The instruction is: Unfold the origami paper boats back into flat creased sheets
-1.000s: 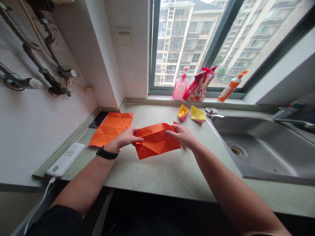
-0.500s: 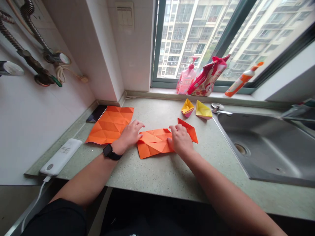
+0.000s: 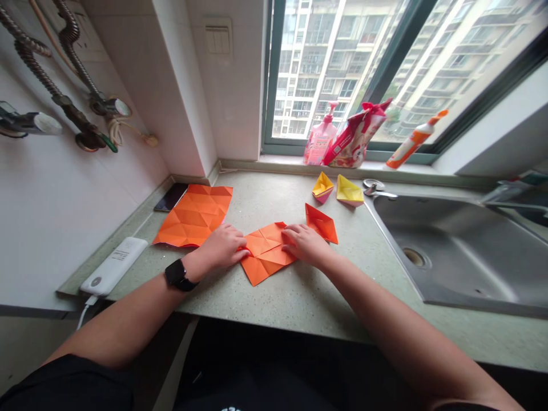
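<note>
A folded orange sheet of paper (image 3: 268,251) lies on the counter between my hands, creased across its surface. My left hand (image 3: 225,245) pinches its left corner between thumb and fingers. My right hand (image 3: 306,242) grips the right end, with fingertips over the top edge and the thumb on the paper; that end is partly hidden. Behind my right hand sits a folded orange paper boat (image 3: 323,222). A creased, unfolded orange sheet (image 3: 194,214) lies beyond my left hand. Farther back stand a yellow-orange paper boat (image 3: 322,187) and a yellow paper boat (image 3: 350,190).
A metal sink (image 3: 479,262) with a tap (image 3: 381,191) is on the right. At left lie a white power bank (image 3: 115,265) with a cable and a dark phone (image 3: 170,197). The windowsill holds a pink pump bottle (image 3: 320,140), a red bag (image 3: 355,137) and an orange-white bottle (image 3: 413,145).
The folded orange sheet has turned, its lower left corner swinging nearer to me. My left hand's fingers have closed on its left corner. My right hand has shifted slightly left.
</note>
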`<state>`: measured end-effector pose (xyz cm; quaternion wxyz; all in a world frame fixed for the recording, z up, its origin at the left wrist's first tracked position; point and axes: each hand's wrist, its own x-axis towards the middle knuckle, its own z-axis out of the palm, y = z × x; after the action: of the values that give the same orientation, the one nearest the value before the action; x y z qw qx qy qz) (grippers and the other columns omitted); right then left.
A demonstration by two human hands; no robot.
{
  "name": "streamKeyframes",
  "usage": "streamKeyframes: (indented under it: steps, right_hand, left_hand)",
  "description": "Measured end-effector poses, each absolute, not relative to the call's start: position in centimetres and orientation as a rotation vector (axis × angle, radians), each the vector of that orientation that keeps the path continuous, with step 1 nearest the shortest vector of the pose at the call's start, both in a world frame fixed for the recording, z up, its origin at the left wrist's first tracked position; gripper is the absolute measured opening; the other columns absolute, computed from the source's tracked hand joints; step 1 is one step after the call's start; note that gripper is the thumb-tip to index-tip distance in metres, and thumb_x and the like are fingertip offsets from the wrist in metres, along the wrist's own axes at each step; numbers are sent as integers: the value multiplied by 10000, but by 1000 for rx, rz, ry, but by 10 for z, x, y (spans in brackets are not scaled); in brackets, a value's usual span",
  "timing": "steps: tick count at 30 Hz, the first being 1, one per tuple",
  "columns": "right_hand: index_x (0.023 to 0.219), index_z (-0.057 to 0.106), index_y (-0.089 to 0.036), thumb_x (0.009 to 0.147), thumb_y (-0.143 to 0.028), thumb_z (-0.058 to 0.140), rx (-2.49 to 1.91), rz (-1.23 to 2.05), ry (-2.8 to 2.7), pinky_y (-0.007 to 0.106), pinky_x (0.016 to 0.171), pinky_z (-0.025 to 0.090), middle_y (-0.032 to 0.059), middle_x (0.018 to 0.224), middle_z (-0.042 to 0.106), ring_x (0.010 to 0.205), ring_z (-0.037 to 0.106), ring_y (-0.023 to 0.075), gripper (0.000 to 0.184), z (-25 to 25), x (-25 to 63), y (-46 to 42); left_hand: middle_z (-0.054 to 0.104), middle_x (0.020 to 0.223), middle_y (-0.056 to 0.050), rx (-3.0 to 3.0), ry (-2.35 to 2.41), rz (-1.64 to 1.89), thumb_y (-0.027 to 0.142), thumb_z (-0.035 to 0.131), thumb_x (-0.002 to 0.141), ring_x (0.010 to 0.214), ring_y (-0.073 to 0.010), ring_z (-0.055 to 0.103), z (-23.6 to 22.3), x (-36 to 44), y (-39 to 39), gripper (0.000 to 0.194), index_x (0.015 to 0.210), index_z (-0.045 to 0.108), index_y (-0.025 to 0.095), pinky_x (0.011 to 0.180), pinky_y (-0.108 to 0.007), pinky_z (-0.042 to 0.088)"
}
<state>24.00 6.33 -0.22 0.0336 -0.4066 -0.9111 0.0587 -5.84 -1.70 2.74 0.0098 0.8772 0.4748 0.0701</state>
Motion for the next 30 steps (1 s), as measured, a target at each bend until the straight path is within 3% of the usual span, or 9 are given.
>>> streamKeyframes:
  steps: [3, 6, 11, 15, 20, 23, 25, 28, 30]
  right_hand:
    - [1331, 734, -222, 1006, -479, 715, -1267, 166, -2833, 470, 1093, 516, 163, 1455, 686, 1296, 654, 347, 414, 3, 239, 68]
    - [1318, 744, -234, 966, -505, 756, -1246, 148, -2848, 467, 1045, 529, 159, 1413, 696, 1245, 675, 347, 444, 8, 238, 74]
    - [1192, 798, -252, 1028, -299, 636, -1228, 157, -2821, 381, 1007, 510, 113, 1290, 746, 1159, 706, 274, 235, 13, 234, 81]
    - [1104, 822, -225, 1026, -194, 572, -1284, 193, -2770, 339, 978, 501, 102, 1216, 775, 1132, 712, 255, 263, 16, 231, 86]
    - [1076, 831, -258, 945, -163, 649, -1276, 259, -2779, 289, 853, 504, 62, 1147, 784, 1058, 722, 239, 243, 22, 230, 94]
    - [1019, 830, -244, 920, -152, 654, -1248, 307, -2785, 292, 814, 492, 70, 1086, 781, 1014, 713, 244, 223, 24, 227, 100]
    - [955, 820, -230, 917, -159, 643, -1233, 343, -2772, 294, 804, 484, 75, 1044, 775, 974, 701, 239, 194, 25, 226, 104]
    - [844, 776, -217, 898, -161, 634, -1208, 414, -2730, 282, 796, 469, 58, 952, 754, 907, 673, 212, 162, 27, 227, 106]
    - [807, 737, -209, 897, -186, 626, -1196, 469, -2682, 278, 785, 464, 47, 918, 737, 871, 654, 198, 145, 30, 231, 106]
  left_hand:
    - [727, 813, -71, 2625, 1632, 279, 310, 555, 1042, 825, -247, 646, 22, -57, -18, 331, 761, 697, 207, 909, -408, 444]
    - [698, 783, -75, 2391, 1770, 405, 363, 522, 1042, 785, -253, 635, 19, -56, -17, 351, 757, 673, 224, 805, -373, 440]
    - [623, 710, -45, 2083, 1970, 594, 353, 447, 1063, 692, -240, 602, 14, -55, -16, 302, 842, 623, 244, 660, -336, 371]
    - [627, 738, -46, 2013, 2037, 647, 356, 398, 1090, 716, -252, 626, 11, -55, -15, 287, 934, 613, 246, 662, -336, 372]
    - [698, 844, -68, 1986, 2025, 661, 388, 378, 1112, 798, -269, 687, 14, -52, -18, 295, 1000, 610, 242, 693, -340, 412]
    - [748, 933, -67, 1967, 1953, 664, 473, 504, 1076, 855, -266, 720, 17, -49, -23, 260, 1082, 617, 238, 727, -336, 461]
    - [772, 993, -67, 1929, 1874, 683, 495, 663, 990, 912, -274, 739, 17, -47, -26, 350, 1216, 612, 233, 771, -341, 497]
    - [781, 1036, -64, 1869, 1820, 743, 355, 764, 881, 955, -278, 743, 16, -47, -30, 568, 1400, 570, 229, 831, -356, 526]
    - [773, 1013, -55, 1824, 1793, 789, 269, 751, 832, 935, -272, 734, 15, -49, -30, 543, 1358, 621, 230, 840, -362, 528]
